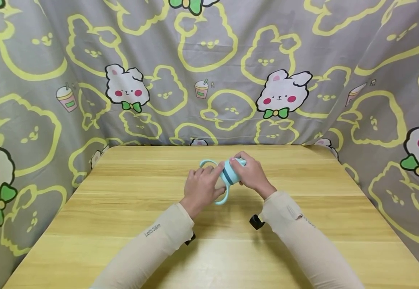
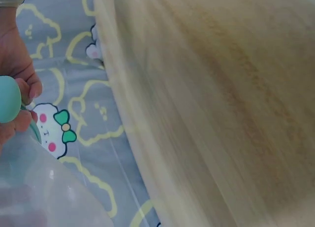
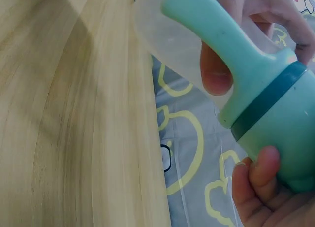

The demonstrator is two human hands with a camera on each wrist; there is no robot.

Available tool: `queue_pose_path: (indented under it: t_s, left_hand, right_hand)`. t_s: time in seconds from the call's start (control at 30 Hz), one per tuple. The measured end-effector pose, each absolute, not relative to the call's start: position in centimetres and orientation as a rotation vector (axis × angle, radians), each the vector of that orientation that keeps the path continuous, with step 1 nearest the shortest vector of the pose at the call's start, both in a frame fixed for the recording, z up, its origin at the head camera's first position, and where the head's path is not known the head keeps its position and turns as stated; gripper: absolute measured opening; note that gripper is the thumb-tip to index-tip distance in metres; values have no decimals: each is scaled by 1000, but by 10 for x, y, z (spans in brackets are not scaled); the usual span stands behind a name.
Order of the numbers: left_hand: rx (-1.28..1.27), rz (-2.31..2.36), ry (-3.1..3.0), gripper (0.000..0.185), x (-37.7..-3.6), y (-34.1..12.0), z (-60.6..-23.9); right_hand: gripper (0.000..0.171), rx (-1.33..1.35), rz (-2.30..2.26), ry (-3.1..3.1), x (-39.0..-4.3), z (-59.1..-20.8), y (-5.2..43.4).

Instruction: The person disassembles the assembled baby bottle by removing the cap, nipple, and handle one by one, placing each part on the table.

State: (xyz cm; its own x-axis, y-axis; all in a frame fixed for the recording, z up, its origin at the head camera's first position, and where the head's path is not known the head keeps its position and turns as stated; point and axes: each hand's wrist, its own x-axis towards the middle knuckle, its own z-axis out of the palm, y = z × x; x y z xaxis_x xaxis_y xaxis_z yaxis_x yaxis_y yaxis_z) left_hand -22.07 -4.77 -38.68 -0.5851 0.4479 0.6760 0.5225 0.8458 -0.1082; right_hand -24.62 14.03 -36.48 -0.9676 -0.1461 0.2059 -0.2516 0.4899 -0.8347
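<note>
Two-handled sippy cup (image 1: 227,173), which I see from my remote post tilted and held above the desk (image 1: 133,182); the left hand (image 1: 203,186) is curled round its translucent body (image 3: 165,45) (the aqua handles (image 1: 224,198) jut out on either side); the right hand (image 1: 251,172) grips the aqua lid (image 3: 285,128), beyond the dark teal band (image 3: 268,101); a bunny-print curtain (image 1: 209,104) hangs behind the desk.

Tilted cup (image 1: 228,175), turquoise lid (image 1: 233,170), 2 handles (image 3: 214,27)
</note>
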Motion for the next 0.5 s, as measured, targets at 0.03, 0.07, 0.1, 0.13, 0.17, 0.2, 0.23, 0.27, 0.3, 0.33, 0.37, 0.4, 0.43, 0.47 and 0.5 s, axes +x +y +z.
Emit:
queue_pose_path:
  t_s: [0.03,0.07,0.1,0.13,0.17,0.2,0.23,0.27,0.3,0.33,0.37,0.4,0.43,0.47,0.5]
  left_hand:
    - [-700,-131,-2289,71,-220,-48,-387]
    - [-701,-129,-2292,71,-220,-48,-388]
    - [-702,-130,-2294,71,-220,-49,-389]
    - [-704,-130,-2294,70,-220,-49,-390]
    - [-706,-133,-2294,70,-219,-49,-390]
    - [-707,-136,-2294,70,-219,-49,-390]
    - [-707,-139,-2292,70,-219,-49,-390]
    - [-707,-142,-2288,70,-219,-49,-390]
    - [-705,-144,-2285,70,-219,-49,-390]
    - [-704,-149,-2281,70,-219,-49,-390]
    - [-704,-154,-2279,70,-219,-48,-390]
    - [-704,-156,-2277,70,-219,-48,-390]
    - [-703,-159,-2275,70,-219,-48,-390]
    - [-703,-161,-2273,71,-219,-47,-390]
    - [-701,-162,-2274,71,-219,-47,-390]
  right_hand:
    - [36,352,1499,-2622,-246,-365,140]
    - [36,353,1504,-2625,-246,-366,140]
    - [35,351,1509,-2628,-246,-366,141]
    - [35,349,1512,-2629,-246,-366,141]
    - [35,348,1514,-2629,-246,-367,141]
    - [34,348,1515,-2627,-246,-367,141]
    - [34,351,1514,-2624,-246,-366,140]
    - [34,355,1512,-2622,-245,-366,140]
    - [35,358,1508,-2621,-245,-366,140]
    - [35,360,1503,-2620,-245,-365,140]
    - [34,360,1499,-2619,-245,-365,140]
    - [34,358,1498,-2618,-245,-364,140]
    - [33,354,1497,-2618,-245,-364,140]
    - [33,349,1497,-2619,-246,-364,140]
    - [32,345,1501,-2618,-246,-364,140]
